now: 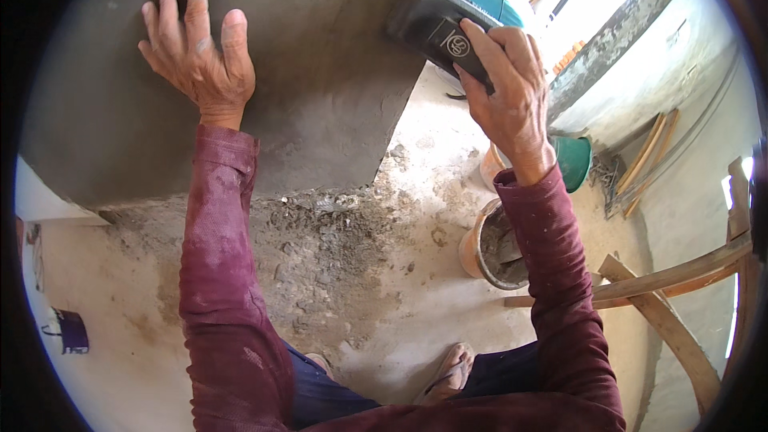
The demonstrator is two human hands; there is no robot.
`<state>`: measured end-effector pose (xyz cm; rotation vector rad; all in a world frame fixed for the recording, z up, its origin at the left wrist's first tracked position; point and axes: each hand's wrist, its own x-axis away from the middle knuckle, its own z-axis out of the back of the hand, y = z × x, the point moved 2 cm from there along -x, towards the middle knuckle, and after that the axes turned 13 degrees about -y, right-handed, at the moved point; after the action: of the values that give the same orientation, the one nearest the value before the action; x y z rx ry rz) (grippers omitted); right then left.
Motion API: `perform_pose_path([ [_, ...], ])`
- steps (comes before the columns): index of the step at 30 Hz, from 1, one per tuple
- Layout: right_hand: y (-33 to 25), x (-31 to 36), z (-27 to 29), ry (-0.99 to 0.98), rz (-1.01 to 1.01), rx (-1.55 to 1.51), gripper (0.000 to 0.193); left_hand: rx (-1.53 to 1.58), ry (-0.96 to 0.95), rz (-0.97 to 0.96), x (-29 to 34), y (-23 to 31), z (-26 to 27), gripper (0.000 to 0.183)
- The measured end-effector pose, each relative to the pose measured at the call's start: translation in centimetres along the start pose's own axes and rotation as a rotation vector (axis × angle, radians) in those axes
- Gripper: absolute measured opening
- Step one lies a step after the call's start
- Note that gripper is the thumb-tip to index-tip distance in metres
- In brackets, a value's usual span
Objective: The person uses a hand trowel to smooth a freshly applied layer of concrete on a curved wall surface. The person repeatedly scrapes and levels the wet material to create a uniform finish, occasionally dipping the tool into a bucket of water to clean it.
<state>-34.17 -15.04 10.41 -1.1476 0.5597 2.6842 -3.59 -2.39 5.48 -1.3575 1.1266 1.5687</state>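
Note:
A broad face of wet grey plaster [312,88] fills the upper left, ending in a slanted edge at its right. My left hand [198,56] is open over this face, its fingers spread and the palm toward it; whether it presses on the plaster I cannot tell. In my right hand [512,88] is a black block-shaped plastering float [428,28], with the thumb and fingers gripping its right end. The far end of the float lies against the plaster near the upper right edge.
Below my right wrist stands an orange bucket [472,252] with grey mortar inside, near a green bucket [574,162]. Wooden planks [680,272] cross at the right. Mortar crumbs [320,264] litter the floor. Another person in a blue shirt [500,2] is beyond the float.

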Motion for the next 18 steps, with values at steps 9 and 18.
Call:
perform_pose_path([
  [9, -9.1, 18.1, -15.0, -0.680, 0.206, -0.237, 0.057, 0.062, -0.017, 0.036, 0.9, 0.5, -1.2, 0.061],
  [18, -2.6, 2.1, -2.9, -0.028, -0.032, -0.031, 0.057, 0.009, -0.004, 0.020, 0.2, -0.1, 0.3, 0.058],
])
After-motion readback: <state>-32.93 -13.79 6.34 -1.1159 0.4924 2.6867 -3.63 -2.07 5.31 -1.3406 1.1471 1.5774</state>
